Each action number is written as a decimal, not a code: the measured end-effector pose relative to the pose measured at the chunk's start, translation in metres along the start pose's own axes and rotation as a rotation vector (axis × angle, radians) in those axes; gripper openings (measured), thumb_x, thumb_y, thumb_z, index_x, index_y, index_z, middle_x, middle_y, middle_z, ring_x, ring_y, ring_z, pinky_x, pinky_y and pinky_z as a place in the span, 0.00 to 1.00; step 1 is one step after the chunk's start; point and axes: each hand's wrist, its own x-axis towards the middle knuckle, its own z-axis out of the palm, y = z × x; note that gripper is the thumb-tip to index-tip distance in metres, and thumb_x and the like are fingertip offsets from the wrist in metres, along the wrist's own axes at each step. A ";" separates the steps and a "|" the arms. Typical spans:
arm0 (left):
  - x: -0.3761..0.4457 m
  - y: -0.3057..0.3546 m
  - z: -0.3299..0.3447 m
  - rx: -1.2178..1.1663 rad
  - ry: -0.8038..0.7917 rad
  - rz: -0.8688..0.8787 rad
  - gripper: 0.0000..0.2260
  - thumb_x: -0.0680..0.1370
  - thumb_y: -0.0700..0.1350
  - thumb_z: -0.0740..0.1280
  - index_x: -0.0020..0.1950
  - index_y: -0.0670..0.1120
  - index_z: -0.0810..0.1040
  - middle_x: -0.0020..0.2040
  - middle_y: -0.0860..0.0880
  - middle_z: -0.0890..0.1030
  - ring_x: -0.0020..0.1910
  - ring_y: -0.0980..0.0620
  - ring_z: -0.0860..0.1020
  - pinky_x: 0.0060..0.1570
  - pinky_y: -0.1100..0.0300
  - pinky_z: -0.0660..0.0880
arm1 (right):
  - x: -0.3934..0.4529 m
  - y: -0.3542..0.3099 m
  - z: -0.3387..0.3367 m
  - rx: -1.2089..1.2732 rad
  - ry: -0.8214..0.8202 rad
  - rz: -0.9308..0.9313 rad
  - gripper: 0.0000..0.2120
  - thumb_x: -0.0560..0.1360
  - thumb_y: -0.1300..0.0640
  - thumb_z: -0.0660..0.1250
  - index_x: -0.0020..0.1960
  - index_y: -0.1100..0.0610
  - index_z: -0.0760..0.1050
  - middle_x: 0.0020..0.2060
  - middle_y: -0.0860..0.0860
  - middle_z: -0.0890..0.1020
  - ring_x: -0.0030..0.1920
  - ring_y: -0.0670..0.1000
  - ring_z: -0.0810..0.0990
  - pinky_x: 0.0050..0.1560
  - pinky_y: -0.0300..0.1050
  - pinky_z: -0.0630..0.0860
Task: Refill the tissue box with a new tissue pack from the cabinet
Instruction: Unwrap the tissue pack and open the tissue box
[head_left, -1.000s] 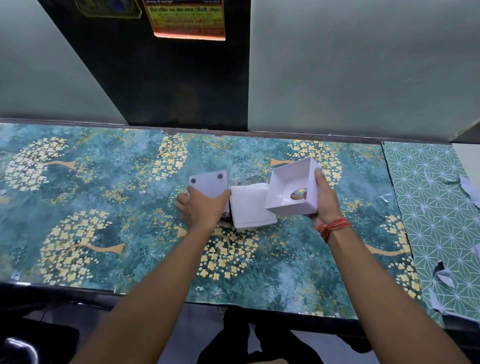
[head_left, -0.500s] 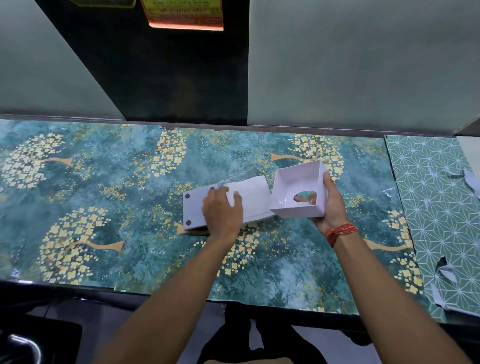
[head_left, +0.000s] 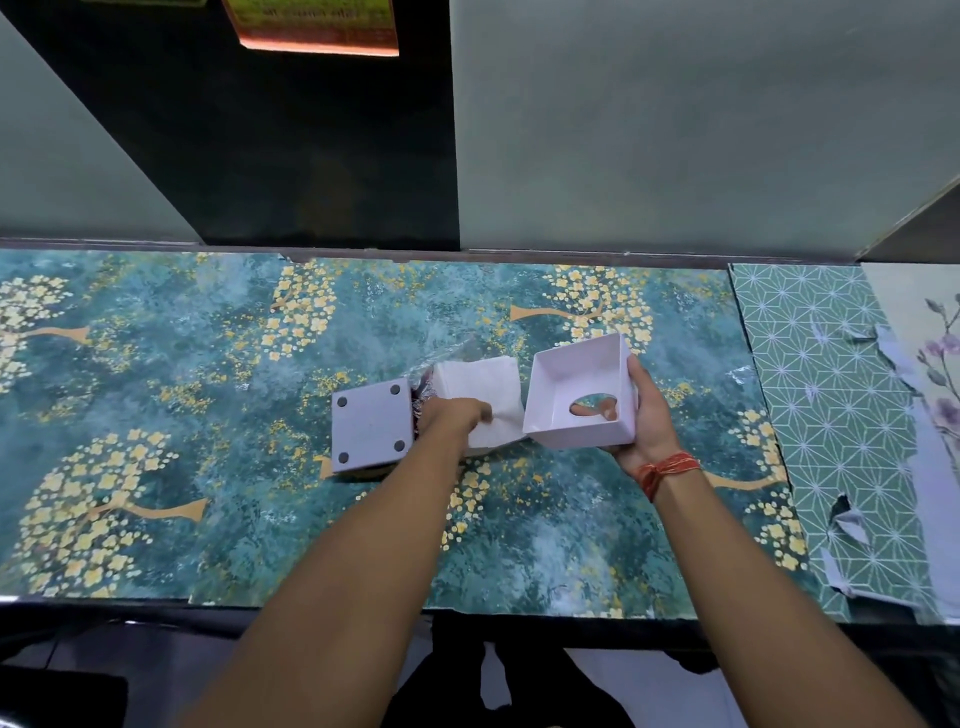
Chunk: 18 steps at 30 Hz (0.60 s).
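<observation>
The white tissue box shell (head_left: 582, 400) is tilted with its open side toward me, and its oval slot shows in the far wall. My right hand (head_left: 649, 415) grips its right side, with fingertips visible through the slot. A stack of white tissues (head_left: 483, 387) lies on the counter just left of the shell, partly in clear wrapping. My left hand (head_left: 454, 415) pinches the top tissues. The box's base plate (head_left: 371, 423), grey-white with four dark feet, lies upside down left of the stack.
The teal counter (head_left: 208, 467) with yellow tree print runs left to right, and its front edge is near me. A green geometric sheet (head_left: 841, 415) with torn white patches lies at the right. Pale wall panels and a dark gap rise behind the counter.
My left hand let go of the base plate, which now lies flat on the counter, and moved right onto the tissue stack. The right hand keeps hold of the shell.
</observation>
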 end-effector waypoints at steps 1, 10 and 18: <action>0.001 -0.001 -0.001 -0.087 -0.025 0.001 0.37 0.59 0.41 0.79 0.65 0.36 0.72 0.57 0.40 0.80 0.53 0.40 0.81 0.49 0.48 0.82 | -0.001 0.000 -0.002 -0.003 0.005 0.001 0.15 0.79 0.42 0.57 0.53 0.49 0.78 0.22 0.48 0.79 0.29 0.55 0.84 0.32 0.44 0.80; -0.026 0.001 -0.070 -0.818 -0.559 0.203 0.14 0.68 0.38 0.74 0.52 0.43 0.80 0.48 0.46 0.84 0.41 0.47 0.83 0.37 0.57 0.82 | -0.006 0.014 -0.003 0.113 -0.123 0.163 0.25 0.77 0.38 0.58 0.62 0.55 0.77 0.36 0.57 0.85 0.38 0.59 0.85 0.36 0.49 0.82; -0.037 -0.008 -0.071 -0.747 -0.776 0.190 0.10 0.64 0.39 0.76 0.44 0.42 0.88 0.48 0.43 0.86 0.45 0.45 0.85 0.48 0.54 0.83 | 0.003 0.053 0.043 -0.077 -0.093 0.295 0.22 0.79 0.44 0.59 0.59 0.60 0.79 0.42 0.59 0.83 0.41 0.59 0.84 0.45 0.60 0.83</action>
